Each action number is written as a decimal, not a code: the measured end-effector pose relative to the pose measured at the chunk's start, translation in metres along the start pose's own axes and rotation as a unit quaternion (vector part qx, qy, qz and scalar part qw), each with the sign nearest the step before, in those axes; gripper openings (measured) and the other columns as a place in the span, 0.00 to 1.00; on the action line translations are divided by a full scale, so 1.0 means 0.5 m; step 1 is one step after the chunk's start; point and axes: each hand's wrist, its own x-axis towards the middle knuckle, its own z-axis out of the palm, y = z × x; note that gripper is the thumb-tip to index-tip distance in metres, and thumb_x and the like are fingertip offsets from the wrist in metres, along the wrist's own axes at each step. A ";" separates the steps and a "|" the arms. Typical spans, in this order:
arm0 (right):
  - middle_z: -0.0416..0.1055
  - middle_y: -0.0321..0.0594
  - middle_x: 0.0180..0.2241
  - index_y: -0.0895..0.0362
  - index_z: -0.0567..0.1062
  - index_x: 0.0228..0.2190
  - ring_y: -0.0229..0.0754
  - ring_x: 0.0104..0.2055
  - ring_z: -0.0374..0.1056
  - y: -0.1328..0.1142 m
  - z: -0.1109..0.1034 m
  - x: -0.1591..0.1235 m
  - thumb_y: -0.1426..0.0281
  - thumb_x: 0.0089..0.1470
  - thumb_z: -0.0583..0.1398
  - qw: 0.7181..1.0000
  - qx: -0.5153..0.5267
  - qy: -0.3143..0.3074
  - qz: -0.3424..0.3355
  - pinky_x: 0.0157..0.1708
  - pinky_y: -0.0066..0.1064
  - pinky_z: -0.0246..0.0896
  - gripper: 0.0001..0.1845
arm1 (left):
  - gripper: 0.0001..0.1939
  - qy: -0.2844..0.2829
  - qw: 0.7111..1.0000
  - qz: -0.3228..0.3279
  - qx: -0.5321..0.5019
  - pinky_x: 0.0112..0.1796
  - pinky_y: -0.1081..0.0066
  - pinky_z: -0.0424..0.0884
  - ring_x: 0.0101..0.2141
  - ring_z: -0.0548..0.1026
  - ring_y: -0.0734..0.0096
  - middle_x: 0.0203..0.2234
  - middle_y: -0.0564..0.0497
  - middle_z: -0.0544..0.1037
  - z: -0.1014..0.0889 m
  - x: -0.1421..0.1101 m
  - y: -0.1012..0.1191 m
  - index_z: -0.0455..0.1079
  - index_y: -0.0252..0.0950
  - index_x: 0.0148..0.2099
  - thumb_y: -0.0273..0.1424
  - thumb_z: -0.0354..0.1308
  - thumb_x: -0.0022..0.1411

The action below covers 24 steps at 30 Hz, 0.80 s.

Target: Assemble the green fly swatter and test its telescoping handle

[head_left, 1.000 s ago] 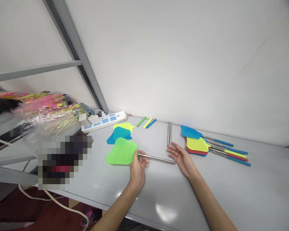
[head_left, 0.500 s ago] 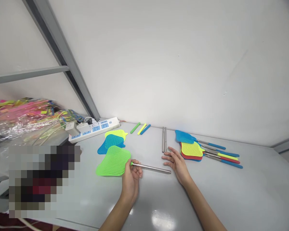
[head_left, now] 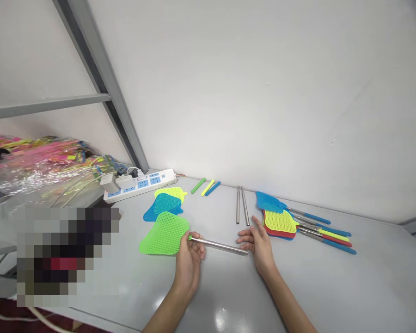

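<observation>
My left hand [head_left: 189, 254] grips a fly swatter where its green perforated head [head_left: 166, 233] joins a metal rod [head_left: 222, 245]. The rod points right, with no coloured sleeve on its end. By that end is my right hand [head_left: 260, 247], fingers apart; whether it touches the rod I cannot tell. Beyond my right hand lie two loose metal rods [head_left: 238, 206], the right one slanted. Behind the green head are a blue swatter head [head_left: 164, 206] and a yellow swatter head [head_left: 171, 193].
Green, yellow and blue handle sleeves [head_left: 208, 188] lie near the wall. Swatters with coloured handles [head_left: 336, 243] are piled at right. A white power strip [head_left: 142, 186] with plugs is at back left, beside plastic-wrapped colourful goods [head_left: 38, 162]. A pixelated patch hides the left front.
My right hand has come closer to the rod's free end. One of the two loose rods now slants away from the other. The whole view has shifted slightly.
</observation>
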 end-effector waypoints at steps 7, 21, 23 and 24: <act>0.74 0.42 0.31 0.55 0.47 0.55 0.43 0.30 0.71 -0.013 -0.001 0.005 0.66 0.46 0.59 0.997 0.024 -0.049 0.048 0.29 0.33 0.67 0.39 | 0.09 -0.001 1.000 -0.003 0.000 0.16 0.77 0.57 0.15 0.60 0.82 0.19 0.57 0.65 -0.003 0.000 -0.002 0.61 0.35 0.26 0.35 0.54 0.50; 0.74 0.44 0.31 0.57 0.59 0.50 0.40 0.31 0.70 -0.038 -0.003 0.010 0.65 0.51 0.54 0.987 0.011 -0.136 0.079 0.36 0.34 0.63 0.24 | 0.07 -0.005 1.000 0.006 0.015 0.16 0.78 0.57 0.16 0.60 0.82 0.21 0.56 0.64 0.000 0.002 -0.008 0.59 0.35 0.26 0.32 0.53 0.51; 0.74 0.44 0.31 0.59 0.64 0.46 0.40 0.30 0.69 -0.044 0.000 0.011 0.64 0.51 0.54 0.989 -0.013 -0.133 0.063 0.34 0.34 0.63 0.21 | 0.07 -0.010 1.000 0.004 0.018 0.16 0.78 0.56 0.15 0.60 0.82 0.21 0.56 0.64 0.000 0.001 -0.008 0.59 0.35 0.26 0.32 0.52 0.51; 0.73 0.45 0.32 0.60 0.67 0.44 0.41 0.31 0.69 -0.051 0.003 0.013 0.64 0.50 0.54 0.990 -0.027 -0.130 0.053 0.34 0.33 0.63 0.19 | 0.07 -0.013 1.000 0.003 0.020 0.15 0.78 0.56 0.15 0.60 0.82 0.21 0.56 0.64 0.000 0.000 -0.007 0.58 0.35 0.25 0.32 0.52 0.51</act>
